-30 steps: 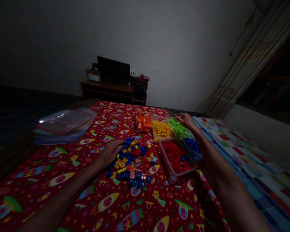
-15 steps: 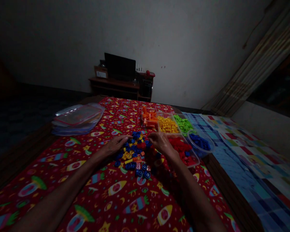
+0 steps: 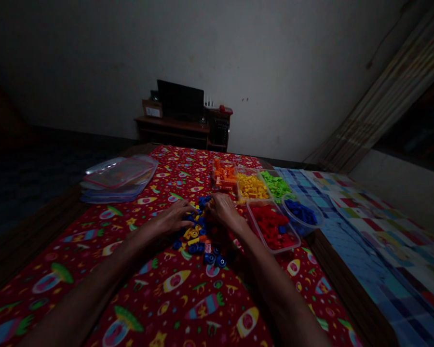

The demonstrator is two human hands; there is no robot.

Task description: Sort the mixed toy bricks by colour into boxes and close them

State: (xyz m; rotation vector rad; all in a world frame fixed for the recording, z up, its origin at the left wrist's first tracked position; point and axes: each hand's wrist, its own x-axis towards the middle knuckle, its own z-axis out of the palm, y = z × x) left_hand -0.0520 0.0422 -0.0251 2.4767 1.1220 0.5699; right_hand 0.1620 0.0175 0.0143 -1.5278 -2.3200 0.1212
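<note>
A loose pile of toy building bricks [image 3: 194, 233], mostly blue and yellow with some orange and pink, lies on the red patterned cloth [image 3: 181, 284]. My left hand [image 3: 176, 217] rests at the pile's left side, its fingers apart and touching the bricks. Over the right part of the pile is my right hand [image 3: 222, 208], fingers bent down among the bricks; whether they pinch a piece is hidden. To the right stands a clear tub of red bricks [image 3: 269, 224] with a few blue pieces among them.
Beyond the red tub are containers of orange bricks [image 3: 224, 176], yellow bricks [image 3: 252, 187] and green bricks [image 3: 276, 184]. A round tub of blue bricks [image 3: 301, 212] stands at the right. Stacked clear lids [image 3: 119, 176] lie at the left. A monitor [image 3: 181, 100] stands on a desk behind.
My right hand has moved left, from beside the red tub to over the pile. My left hand has come slightly nearer, its fingers now spread over the bricks.
</note>
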